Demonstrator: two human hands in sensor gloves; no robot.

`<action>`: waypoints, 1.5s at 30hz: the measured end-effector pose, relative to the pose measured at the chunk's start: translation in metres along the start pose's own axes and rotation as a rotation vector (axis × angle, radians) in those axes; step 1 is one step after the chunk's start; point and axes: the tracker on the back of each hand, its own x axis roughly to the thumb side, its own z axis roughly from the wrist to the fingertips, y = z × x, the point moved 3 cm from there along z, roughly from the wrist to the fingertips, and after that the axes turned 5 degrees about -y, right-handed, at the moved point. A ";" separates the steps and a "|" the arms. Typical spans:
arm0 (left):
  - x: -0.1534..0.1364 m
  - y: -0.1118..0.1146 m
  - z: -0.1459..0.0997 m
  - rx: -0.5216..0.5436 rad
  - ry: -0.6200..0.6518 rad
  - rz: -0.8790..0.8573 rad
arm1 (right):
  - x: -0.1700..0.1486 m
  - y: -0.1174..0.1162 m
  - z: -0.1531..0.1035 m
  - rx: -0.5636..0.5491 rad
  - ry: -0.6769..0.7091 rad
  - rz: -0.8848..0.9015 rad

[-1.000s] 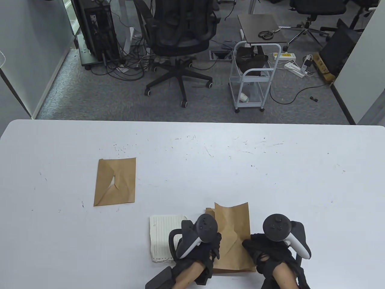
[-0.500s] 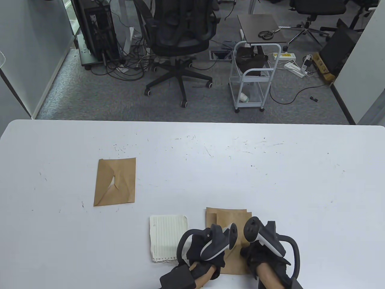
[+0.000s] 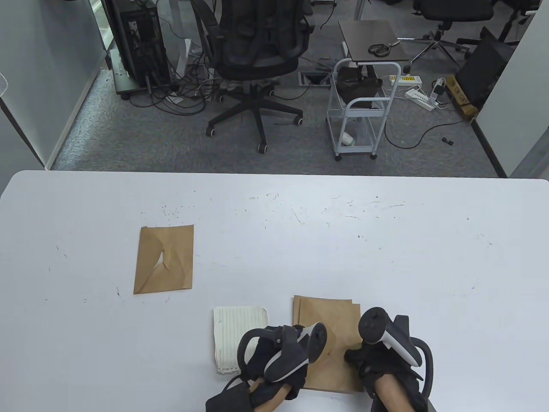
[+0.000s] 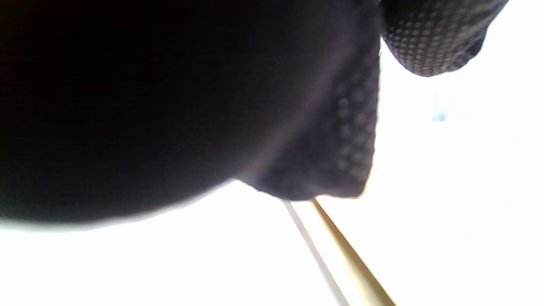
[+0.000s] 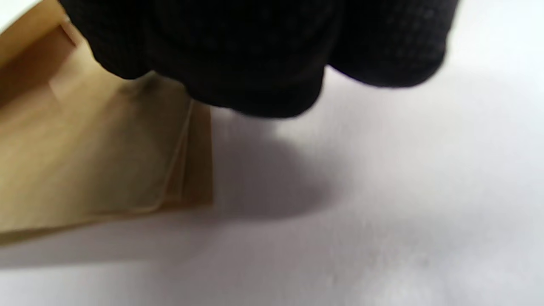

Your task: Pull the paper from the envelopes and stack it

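A small stack of brown envelopes point(image 3: 328, 315) lies flat at the table's front edge. My left hand point(image 3: 305, 365) is at its left edge and my right hand point(image 3: 355, 358) at its right edge, each turned on its side. In the right wrist view my curled fingers point(image 5: 255, 63) sit over the stack's edge point(image 5: 97, 161). The left wrist view is mostly dark palm, with one fingertip point(image 4: 429, 38) and a thin envelope edge point(image 4: 348, 259) below. A lined white paper stack point(image 3: 236, 334) lies just left of my left hand. Whether either hand grips is hidden.
Another brown envelope point(image 3: 164, 259), creased with a small tear, lies flat at the table's left middle. The white table point(image 3: 386, 240) ends just behind my wrists. Chairs, a cart and cables stand on the floor beyond the far edge.
The curled, raised envelope has come down flat onto the stack. Both hands rolled onto their sides, came together over it, then spread apart to the stack's left and right edges.
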 end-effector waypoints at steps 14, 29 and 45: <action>-0.243 -0.035 0.054 0.254 -0.439 0.089 | -0.027 0.025 -0.006 -0.056 0.044 0.212; -0.300 0.115 0.121 -0.466 -0.457 -0.119 | -0.025 0.021 -0.002 -0.004 0.071 0.239; -0.291 0.116 0.121 -0.450 -0.419 -0.108 | -0.018 0.016 0.000 0.032 0.125 0.230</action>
